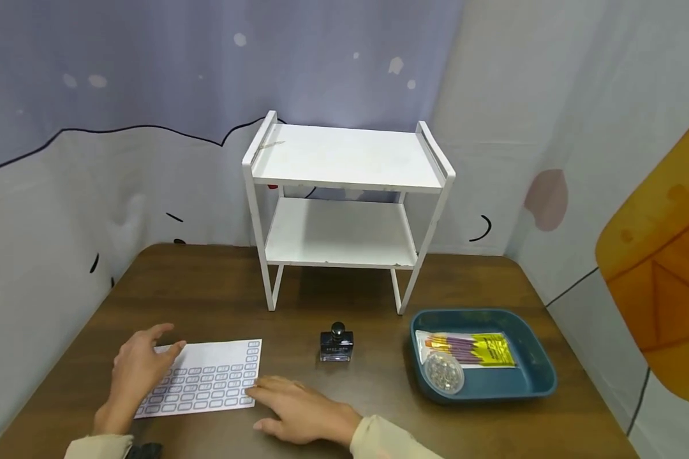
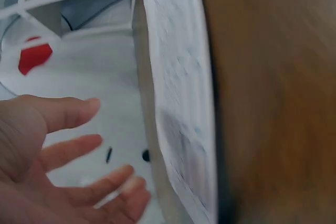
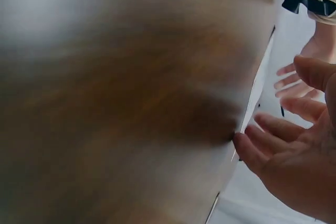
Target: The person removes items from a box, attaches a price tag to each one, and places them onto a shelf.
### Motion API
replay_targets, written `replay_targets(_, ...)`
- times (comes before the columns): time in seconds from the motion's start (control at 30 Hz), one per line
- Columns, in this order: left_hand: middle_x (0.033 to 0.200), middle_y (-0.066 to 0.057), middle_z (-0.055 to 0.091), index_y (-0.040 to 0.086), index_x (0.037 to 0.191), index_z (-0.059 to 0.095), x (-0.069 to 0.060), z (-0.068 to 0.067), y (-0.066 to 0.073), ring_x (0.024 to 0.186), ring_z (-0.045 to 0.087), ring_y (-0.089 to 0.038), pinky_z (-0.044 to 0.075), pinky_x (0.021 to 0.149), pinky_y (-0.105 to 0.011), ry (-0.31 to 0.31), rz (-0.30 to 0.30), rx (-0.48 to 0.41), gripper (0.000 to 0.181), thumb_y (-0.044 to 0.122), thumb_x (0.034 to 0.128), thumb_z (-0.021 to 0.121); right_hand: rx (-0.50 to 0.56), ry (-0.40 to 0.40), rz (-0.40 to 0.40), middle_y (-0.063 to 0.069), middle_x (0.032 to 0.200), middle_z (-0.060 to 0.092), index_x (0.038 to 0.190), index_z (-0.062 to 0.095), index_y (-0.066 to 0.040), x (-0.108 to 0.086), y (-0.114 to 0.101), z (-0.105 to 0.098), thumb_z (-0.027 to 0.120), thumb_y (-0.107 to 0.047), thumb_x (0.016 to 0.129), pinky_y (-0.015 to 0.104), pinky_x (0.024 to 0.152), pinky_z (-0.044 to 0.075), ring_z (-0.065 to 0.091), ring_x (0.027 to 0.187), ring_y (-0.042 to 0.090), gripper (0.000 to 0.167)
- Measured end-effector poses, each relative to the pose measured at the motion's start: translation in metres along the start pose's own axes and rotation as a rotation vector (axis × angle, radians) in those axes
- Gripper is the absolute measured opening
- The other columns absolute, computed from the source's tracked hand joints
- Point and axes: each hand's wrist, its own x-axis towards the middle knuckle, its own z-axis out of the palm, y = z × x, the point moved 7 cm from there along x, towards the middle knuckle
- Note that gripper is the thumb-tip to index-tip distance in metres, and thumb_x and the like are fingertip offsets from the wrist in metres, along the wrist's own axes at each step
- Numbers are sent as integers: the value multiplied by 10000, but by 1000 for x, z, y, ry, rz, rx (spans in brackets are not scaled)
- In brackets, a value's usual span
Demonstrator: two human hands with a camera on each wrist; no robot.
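Note:
A white sheet printed with rows of small blue-framed labels (image 1: 212,376) lies flat on the brown table. Over its left edge hovers my left hand (image 1: 142,366), thumb and fingers spread and holding nothing. In the left wrist view the same hand (image 2: 68,166) shows apart from the label sheet (image 2: 181,93). My right hand (image 1: 304,408) is at the sheet's right edge, fingers loosely extended, with a fingertip at the paper. The right wrist view shows the right hand's (image 3: 294,145) lowest fingertip by the tabletop and the sheet's edge.
A dark ink bottle (image 1: 337,344) stands right of the sheet. Farther right, a teal tray (image 1: 531,366) holds a packet of purple-and-yellow pens or brushes (image 1: 476,350) and a round clear container (image 1: 444,372). A white two-tier shelf (image 1: 344,156) stands at the back, before a patterned curtain.

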Motion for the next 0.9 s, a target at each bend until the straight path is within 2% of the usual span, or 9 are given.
replay_targets(0.13,1295,-439,497,-103,1330,508,3,4,-24,1156,474,-624,381,873,-710,-126,-85,36,586,274,910,664,-53,-58,28,11,1579,409,1517,423,-217,16,-3,9,533,-452,1009,374,1163,368,352,1482,196,570)
replay_targets(0.2,1293,-457,479,-134,1340,473,3,7,-30,1148,461,-634,366,879,-719,-178,-103,46,647,316,915,663,-109,-92,31,-19,1596,380,1513,425,-245,19,-5,13,518,-490,1005,392,1168,355,317,1498,180,572)
replay_targets(0.27,1286,-465,475,-146,1345,457,2,8,-33,1138,459,-635,360,880,-718,-204,-117,55,701,362,911,669,-168,-113,21,-44,1599,372,1499,442,-260,20,-7,16,503,-517,1003,397,1173,342,306,1502,160,562)
replay_targets(0.37,1301,-474,452,-154,1350,441,3,9,-34,1154,440,-638,343,912,-725,-214,-133,68,766,406,891,691,-217,-122,17,-70,1601,365,1478,466,-285,21,-10,19,498,-541,997,410,1172,339,302,1501,135,546)
replay_targets(0.53,1340,-472,421,-169,1352,419,7,12,-33,1197,414,-641,327,963,-724,-238,-147,95,836,442,865,716,-210,-120,17,-79,1608,349,1481,463,-294,21,-11,19,499,-540,997,414,1176,331,290,1504,129,544)
replay_targets(0.73,1354,-478,398,-196,1358,388,11,16,-33,1203,406,-647,364,957,-720,-317,-138,107,931,551,878,667,-207,-133,11,-81,1614,336,1485,460,-298,21,-11,19,512,-543,990,415,1182,321,278,1509,125,555)
replay_targets(0.83,1293,-476,444,-214,1326,407,13,17,-31,1138,473,-606,412,920,-691,-339,-108,100,945,579,877,656,-203,-139,10,-85,1612,341,1479,469,-298,20,-11,18,525,-542,984,414,1179,324,280,1507,120,555)
replay_targets(0.9,1212,-450,502,-215,1283,440,14,15,-29,1036,537,-529,448,868,-644,-337,-88,83,907,557,871,678,-202,-142,8,-88,1610,345,1477,473,-297,20,-11,18,532,-539,981,410,1178,325,282,1505,115,555)
